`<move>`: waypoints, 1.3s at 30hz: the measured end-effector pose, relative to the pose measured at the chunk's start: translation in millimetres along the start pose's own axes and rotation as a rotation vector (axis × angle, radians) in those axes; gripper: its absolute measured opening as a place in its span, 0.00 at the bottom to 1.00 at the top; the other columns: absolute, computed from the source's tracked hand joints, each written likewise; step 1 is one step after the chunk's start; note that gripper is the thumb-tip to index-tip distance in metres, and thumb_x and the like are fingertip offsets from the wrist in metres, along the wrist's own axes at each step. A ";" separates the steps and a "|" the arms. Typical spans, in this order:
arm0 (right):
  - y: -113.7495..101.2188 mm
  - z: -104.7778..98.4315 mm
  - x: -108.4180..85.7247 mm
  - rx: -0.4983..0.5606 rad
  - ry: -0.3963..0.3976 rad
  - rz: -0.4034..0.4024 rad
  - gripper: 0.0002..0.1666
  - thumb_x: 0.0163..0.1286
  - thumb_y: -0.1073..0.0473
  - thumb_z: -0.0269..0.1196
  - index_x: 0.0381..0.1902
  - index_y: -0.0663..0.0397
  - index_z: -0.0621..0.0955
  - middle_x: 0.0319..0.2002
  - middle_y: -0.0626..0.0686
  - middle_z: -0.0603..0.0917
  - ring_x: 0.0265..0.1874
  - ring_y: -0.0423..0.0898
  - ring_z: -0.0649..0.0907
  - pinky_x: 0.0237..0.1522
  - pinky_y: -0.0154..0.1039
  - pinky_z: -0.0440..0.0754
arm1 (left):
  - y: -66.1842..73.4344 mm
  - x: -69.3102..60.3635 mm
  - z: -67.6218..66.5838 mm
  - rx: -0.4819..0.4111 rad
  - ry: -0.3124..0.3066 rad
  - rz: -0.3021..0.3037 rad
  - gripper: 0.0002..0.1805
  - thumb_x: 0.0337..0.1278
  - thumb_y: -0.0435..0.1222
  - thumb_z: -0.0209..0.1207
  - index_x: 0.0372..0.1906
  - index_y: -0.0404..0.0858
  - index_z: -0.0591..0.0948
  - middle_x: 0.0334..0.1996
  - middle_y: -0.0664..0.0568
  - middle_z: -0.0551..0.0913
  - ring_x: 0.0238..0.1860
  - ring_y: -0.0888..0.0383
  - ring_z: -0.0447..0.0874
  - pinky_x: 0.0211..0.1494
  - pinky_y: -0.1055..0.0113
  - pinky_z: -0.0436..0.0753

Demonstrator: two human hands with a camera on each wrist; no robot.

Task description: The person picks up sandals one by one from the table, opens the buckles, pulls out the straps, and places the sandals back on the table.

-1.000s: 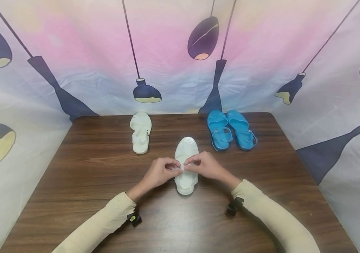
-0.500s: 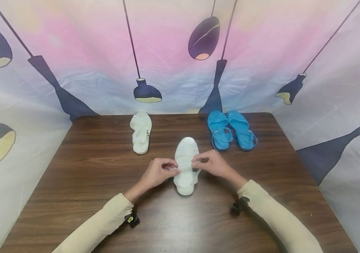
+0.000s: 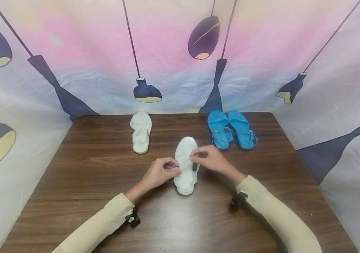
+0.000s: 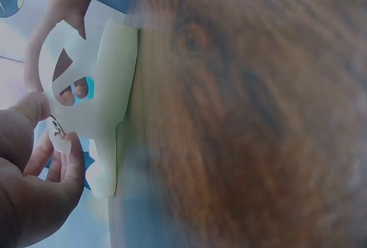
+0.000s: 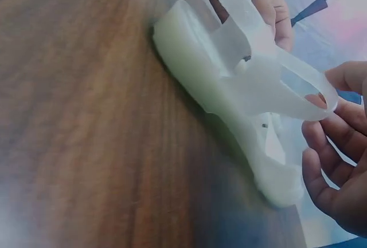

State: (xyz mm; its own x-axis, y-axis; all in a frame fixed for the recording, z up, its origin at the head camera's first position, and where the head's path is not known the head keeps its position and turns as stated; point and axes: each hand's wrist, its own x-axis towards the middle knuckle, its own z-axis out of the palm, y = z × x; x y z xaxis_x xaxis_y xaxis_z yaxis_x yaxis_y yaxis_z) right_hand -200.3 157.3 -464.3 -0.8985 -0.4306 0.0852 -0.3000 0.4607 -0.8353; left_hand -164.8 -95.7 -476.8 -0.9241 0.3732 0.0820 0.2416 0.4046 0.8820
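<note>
A white sandal point(image 3: 185, 181) lies on the wooden table, toe away from me, between both hands. My left hand point(image 3: 159, 171) is at its left side. In the left wrist view, its thumb and fingers pinch the strap end that carries a small metal buckle point(image 4: 57, 126). My right hand point(image 3: 212, 159) is at the sandal's right side. Seen from the right wrist, its thumb and fingers pinch a white strap point(image 5: 314, 87), which bends in a loop away from the sandal's side. The strap's tip is hidden in the fingers.
Another white sandal point(image 3: 140, 133) lies at the back left of the table point(image 3: 104, 175). Two blue sandals, one left point(image 3: 218, 130) and one right point(image 3: 241, 130), lie side by side at the back right. A patterned curtain point(image 3: 173, 45) hangs behind the table.
My right hand has drawn the strap away from the left hand, to the right and then slightly forward. The left hand has stayed almost in place, and the sandal has barely moved.
</note>
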 end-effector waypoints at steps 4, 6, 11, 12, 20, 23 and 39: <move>-5.1 2.6 9.3 -0.017 -0.041 -0.027 0.12 0.70 0.47 0.68 0.43 0.47 0.89 0.38 0.43 0.90 0.40 0.43 0.85 0.44 0.41 0.85 | 0.1 0.3 0.6 0.000 -0.012 -0.009 0.10 0.56 0.34 0.72 0.41 0.36 0.86 0.34 0.50 0.88 0.35 0.60 0.86 0.41 0.71 0.86; -8.1 4.8 13.1 -0.039 -0.070 -0.036 0.12 0.70 0.47 0.69 0.43 0.46 0.90 0.38 0.42 0.90 0.38 0.42 0.84 0.42 0.40 0.85 | 0.4 0.3 0.7 -0.002 -0.016 -0.012 0.10 0.57 0.35 0.72 0.41 0.36 0.86 0.34 0.50 0.88 0.35 0.60 0.86 0.41 0.71 0.85; -14.3 10.9 15.9 -0.096 -0.132 -0.067 0.10 0.67 0.48 0.72 0.40 0.45 0.91 0.36 0.41 0.90 0.36 0.41 0.84 0.38 0.36 0.85 | 1.4 0.2 0.8 -0.008 -0.019 -0.027 0.10 0.57 0.37 0.72 0.41 0.37 0.86 0.34 0.50 0.88 0.35 0.60 0.86 0.36 0.69 0.86; -14.7 12.0 15.3 -0.098 -0.135 -0.073 0.09 0.66 0.49 0.72 0.39 0.45 0.91 0.36 0.41 0.90 0.36 0.40 0.84 0.38 0.36 0.85 | 1.3 0.1 0.6 -0.007 -0.019 -0.029 0.10 0.57 0.37 0.72 0.41 0.37 0.86 0.34 0.50 0.88 0.34 0.60 0.86 0.35 0.69 0.86; -7.6 19.3 2.5 -0.035 -0.114 -0.053 0.03 0.64 0.54 0.74 0.35 0.45 0.91 0.36 0.41 0.90 0.40 0.40 0.84 0.39 0.35 0.85 | 0.5 -0.6 -0.6 0.027 0.010 -0.017 0.08 0.57 0.36 0.72 0.39 0.39 0.87 0.34 0.51 0.90 0.35 0.61 0.86 0.40 0.70 0.85; -2.2 23.3 -2.5 -0.018 -0.115 -0.045 0.04 0.64 0.53 0.74 0.34 0.45 0.90 0.36 0.41 0.90 0.40 0.40 0.84 0.41 0.34 0.84 | 0.2 -0.7 -0.2 0.030 0.018 -0.014 0.07 0.56 0.36 0.72 0.39 0.39 0.88 0.34 0.51 0.90 0.35 0.61 0.86 0.40 0.70 0.86; 10.1 25.7 -5.6 0.010 -0.080 -0.022 0.05 0.64 0.53 0.74 0.34 0.46 0.91 0.37 0.43 0.91 0.42 0.41 0.85 0.44 0.37 0.85 | 2.1 -0.7 3.8 0.035 0.025 0.025 0.06 0.54 0.34 0.73 0.36 0.39 0.87 0.33 0.52 0.89 0.35 0.62 0.86 0.41 0.71 0.86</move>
State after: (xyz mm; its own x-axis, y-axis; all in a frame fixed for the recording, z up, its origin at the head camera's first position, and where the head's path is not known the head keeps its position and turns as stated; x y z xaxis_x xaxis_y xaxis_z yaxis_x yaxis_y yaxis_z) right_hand -190.1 144.4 -487.2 -0.8631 -0.5016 0.0598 -0.3158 0.4434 -0.8389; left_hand -162.5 -91.9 -476.7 -0.9246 0.3628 0.1158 0.2747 0.4246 0.8627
